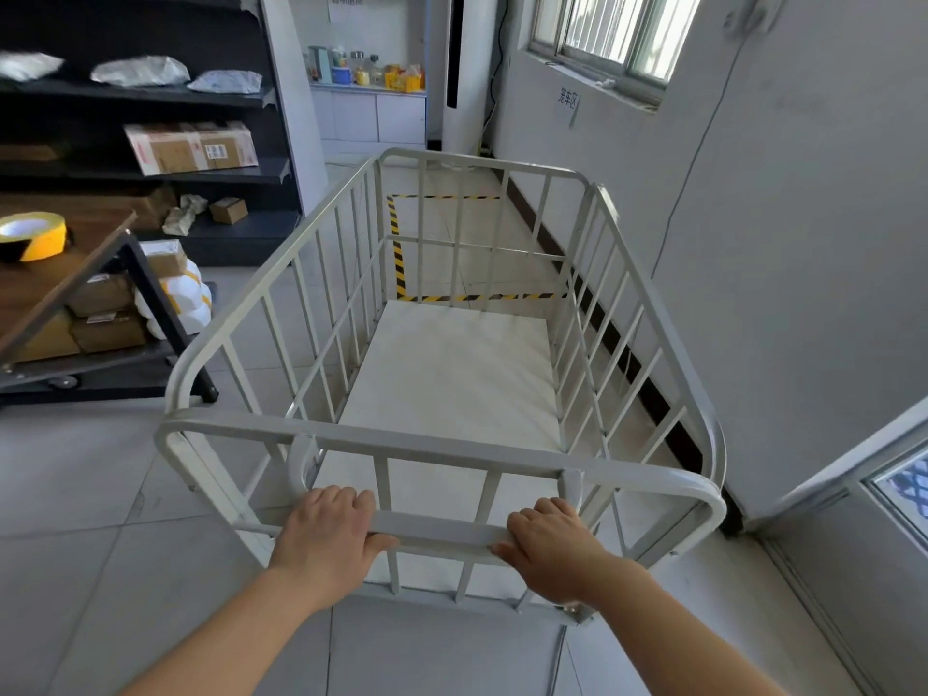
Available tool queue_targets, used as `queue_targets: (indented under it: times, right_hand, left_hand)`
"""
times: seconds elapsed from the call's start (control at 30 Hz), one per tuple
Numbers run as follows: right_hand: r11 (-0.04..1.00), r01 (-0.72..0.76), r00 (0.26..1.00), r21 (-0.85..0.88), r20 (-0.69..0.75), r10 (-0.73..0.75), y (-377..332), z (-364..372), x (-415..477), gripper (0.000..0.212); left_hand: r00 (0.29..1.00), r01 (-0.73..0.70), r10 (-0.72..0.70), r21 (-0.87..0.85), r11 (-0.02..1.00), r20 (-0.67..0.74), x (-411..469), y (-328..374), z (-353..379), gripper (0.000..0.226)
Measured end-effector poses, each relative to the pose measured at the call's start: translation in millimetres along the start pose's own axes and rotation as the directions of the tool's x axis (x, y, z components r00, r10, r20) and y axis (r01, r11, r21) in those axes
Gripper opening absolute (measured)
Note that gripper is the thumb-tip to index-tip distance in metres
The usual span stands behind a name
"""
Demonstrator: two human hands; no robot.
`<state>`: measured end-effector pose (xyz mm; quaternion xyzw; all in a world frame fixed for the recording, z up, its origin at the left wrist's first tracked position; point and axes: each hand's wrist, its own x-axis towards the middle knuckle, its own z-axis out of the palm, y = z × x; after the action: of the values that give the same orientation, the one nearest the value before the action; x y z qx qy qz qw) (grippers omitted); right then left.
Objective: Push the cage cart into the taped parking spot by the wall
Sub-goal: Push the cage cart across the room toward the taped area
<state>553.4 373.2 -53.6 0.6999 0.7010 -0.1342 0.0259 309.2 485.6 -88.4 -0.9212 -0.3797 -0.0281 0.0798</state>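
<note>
A white metal cage cart (648, 313) with barred sides and a pale floor panel stands in front of me, empty. My left hand (329, 537) and my right hand (550, 545) both grip the flat handle bar (442, 534) on its near end. Beyond the cart's far end, a rectangle of yellow-and-black striped tape (397, 253) marks the parking spot on the tiled floor, against the right-hand wall (753, 243). I see the spot through the cart's bars. The cart's far end is just short of the spot's near tape line.
A wooden-topped trolley (125, 253) at the left holds a roll of yellow-black tape (32, 236) and boxes below. Dark shelving (150, 92) with parcels fills the back left. A dark skirting strip (617, 344) runs along the wall close to the cart's right side. A door frame (853, 474) stands near right.
</note>
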Motion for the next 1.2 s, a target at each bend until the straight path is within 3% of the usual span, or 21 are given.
queue_targets:
  times: [0.23, 0.37, 0.67, 0.77, 0.87, 1.2]
  right_hand:
    - [0.998, -0.02, 1.0, -0.058, -0.013, 0.019, 47, -10, 22, 0.092]
    - [0.998, -0.033, 0.999, -0.062, -0.016, 0.032, 66, -18, 48, 0.099]
    - [0.992, -0.116, 0.993, -0.047, 0.004, 0.116, 105, -41, 121, 0.1]
    - [0.988, -0.149, 0.989, -0.029, 0.002, 0.149, 116, -44, 145, 0.109]
    - [0.988, -0.152, 0.988, -0.03, 0.0, 0.152, 122, -46, 162, 0.117]
    - [0.996, -0.09, 0.996, -0.018, 0.006, 0.09, 129, -53, 190, 0.099]
  left_hand:
    - [0.997, 0.075, -0.074, -0.06, 0.995, 0.024, 48, 24, -3, 0.04]
    - [0.994, 0.101, -0.099, -0.05, 0.994, 0.046, 80, 21, 2, 0.044]
    - [0.995, 0.103, -0.102, -0.05, 0.993, 0.011, 169, 2, 16, 0.045]
    - [0.996, 0.071, -0.069, -0.054, 0.996, 0.052, 197, -9, 26, 0.044]
    - [1.0, 0.03, -0.031, -0.055, 0.998, -0.004, 215, -19, 36, 0.049]
    - [0.999, 0.0, -0.001, -0.018, 1.0, -0.041, 238, -37, 42, 0.049]
